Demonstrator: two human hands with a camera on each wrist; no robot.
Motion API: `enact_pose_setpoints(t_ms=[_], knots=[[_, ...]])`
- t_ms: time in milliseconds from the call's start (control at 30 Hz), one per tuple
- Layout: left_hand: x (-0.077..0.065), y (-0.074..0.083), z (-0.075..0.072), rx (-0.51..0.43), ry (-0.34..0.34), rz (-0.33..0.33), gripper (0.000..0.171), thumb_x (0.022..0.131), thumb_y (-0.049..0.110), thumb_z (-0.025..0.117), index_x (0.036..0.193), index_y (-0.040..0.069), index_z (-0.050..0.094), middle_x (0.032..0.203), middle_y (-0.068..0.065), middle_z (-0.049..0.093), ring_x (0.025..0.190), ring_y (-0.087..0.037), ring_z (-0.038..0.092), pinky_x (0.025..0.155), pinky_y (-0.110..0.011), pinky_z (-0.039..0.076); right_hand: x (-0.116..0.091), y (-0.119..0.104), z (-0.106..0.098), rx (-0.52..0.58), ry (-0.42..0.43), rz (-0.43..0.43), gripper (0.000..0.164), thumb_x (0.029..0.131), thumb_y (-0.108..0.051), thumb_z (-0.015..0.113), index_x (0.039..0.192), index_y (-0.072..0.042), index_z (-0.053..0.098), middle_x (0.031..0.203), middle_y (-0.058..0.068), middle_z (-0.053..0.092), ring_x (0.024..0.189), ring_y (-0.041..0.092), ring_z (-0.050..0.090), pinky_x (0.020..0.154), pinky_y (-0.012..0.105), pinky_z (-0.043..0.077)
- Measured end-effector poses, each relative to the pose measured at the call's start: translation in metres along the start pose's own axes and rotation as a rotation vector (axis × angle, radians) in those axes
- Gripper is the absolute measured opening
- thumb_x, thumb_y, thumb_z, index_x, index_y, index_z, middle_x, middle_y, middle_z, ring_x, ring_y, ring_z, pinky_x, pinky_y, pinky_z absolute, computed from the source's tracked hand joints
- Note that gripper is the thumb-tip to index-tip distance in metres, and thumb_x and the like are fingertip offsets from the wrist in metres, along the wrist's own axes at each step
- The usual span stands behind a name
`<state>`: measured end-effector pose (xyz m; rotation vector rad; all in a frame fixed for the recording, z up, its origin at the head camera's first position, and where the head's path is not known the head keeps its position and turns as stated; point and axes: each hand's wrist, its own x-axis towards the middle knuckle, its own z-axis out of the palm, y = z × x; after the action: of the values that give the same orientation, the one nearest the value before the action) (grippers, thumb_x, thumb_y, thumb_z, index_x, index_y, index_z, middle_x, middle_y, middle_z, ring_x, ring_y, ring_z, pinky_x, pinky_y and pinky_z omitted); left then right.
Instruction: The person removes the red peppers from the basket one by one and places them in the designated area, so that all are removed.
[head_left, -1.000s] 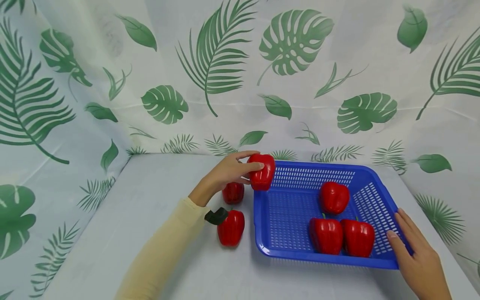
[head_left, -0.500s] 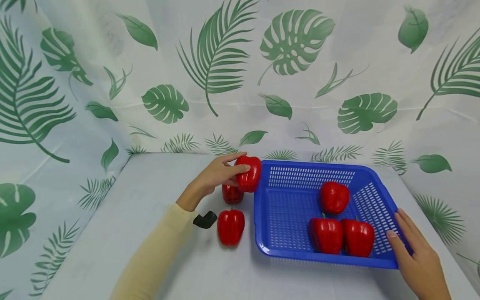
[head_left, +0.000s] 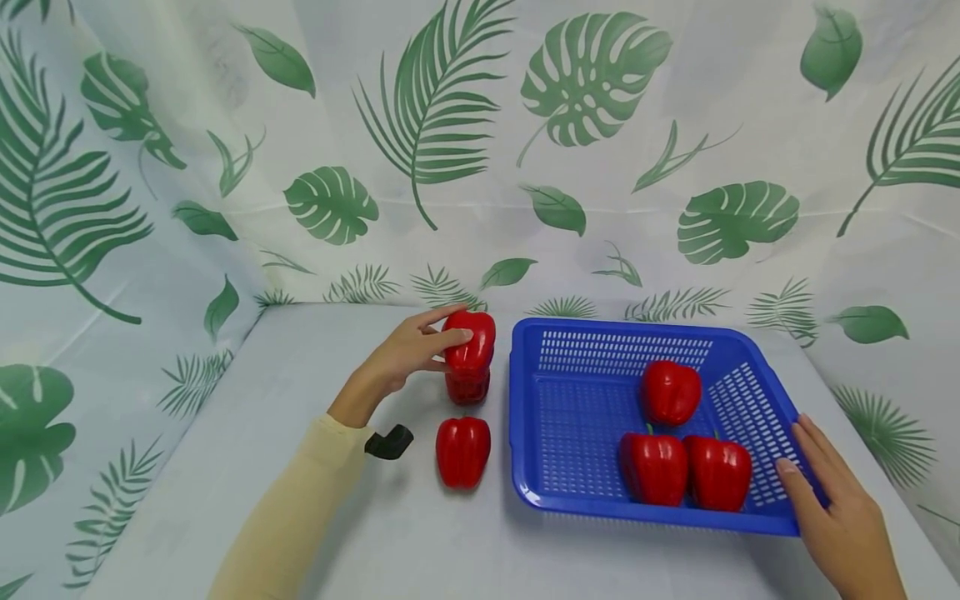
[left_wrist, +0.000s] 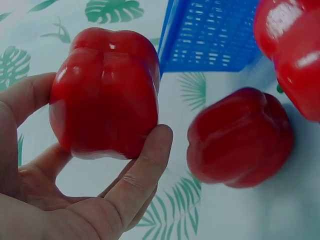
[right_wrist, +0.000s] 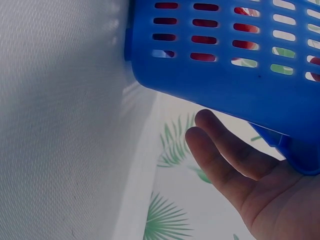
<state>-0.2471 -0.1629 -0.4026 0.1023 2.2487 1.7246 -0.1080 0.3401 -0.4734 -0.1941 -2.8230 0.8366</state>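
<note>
Head view: the left hand (head_left: 405, 348) pinches a red pepper (head_left: 477, 347) between thumb and fingers, while the right hand (head_left: 847, 517) clasps the blue basket (head_left: 519, 433), presumably steadying it.

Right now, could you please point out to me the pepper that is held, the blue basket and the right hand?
Held pepper (left_wrist: 105, 102): left wrist view, middle of its side.
Blue basket (head_left: 579, 437): head view, its bare floor.
Right hand (head_left: 849, 512): head view, back of the hand.

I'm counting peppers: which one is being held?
The pepper gripped by the left hand; two others rest on the table left of the basket, and three sit inside it.
</note>
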Motion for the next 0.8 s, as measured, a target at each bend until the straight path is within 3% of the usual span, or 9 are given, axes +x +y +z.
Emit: enact_pose_setpoints(t_ms=[167, 500, 800], knots=[[-0.003, -0.009, -0.009, -0.027, 0.021, -0.005, 0.067, 0.103, 0.03, 0.07, 0.164, 0.022, 0.046, 0.145, -0.019, 0.055, 0.124, -0.036, 0.059, 0.099, -0.051, 0.059, 0.0, -0.001, 0.0, -0.002, 0.0, -0.001, 0.065, 0.115, -0.031, 0.044, 0.169, -0.003, 0.02, 0.175, 0.023, 0.014, 0.156, 0.056, 0.014, 0.116, 0.078, 0.014], [-0.011, -0.024, -0.025, -0.05, 0.075, -0.033, 0.063, 0.101, 0.028, 0.071, 0.152, 0.003, 0.041, 0.139, -0.023, 0.056, 0.119, -0.038, 0.064, 0.096, -0.047, 0.061, 0.0, -0.003, -0.001, -0.006, -0.01, 0.013, 0.066, 0.116, -0.032, 0.043, 0.169, -0.002, 0.018, 0.175, 0.023, 0.012, 0.156, 0.057, 0.013, 0.117, 0.078, 0.012], [-0.015, -0.032, -0.039, -0.064, 0.093, -0.047, 0.063, 0.103, 0.027, 0.069, 0.151, 0.001, 0.039, 0.14, -0.025, 0.056, 0.12, -0.04, 0.063, 0.098, -0.048, 0.06, 0.0, -0.002, 0.001, -0.014, -0.026, 0.03, 0.067, 0.116, -0.032, 0.042, 0.169, -0.003, 0.015, 0.175, 0.024, 0.01, 0.155, 0.058, 0.012, 0.113, 0.08, 0.015]])
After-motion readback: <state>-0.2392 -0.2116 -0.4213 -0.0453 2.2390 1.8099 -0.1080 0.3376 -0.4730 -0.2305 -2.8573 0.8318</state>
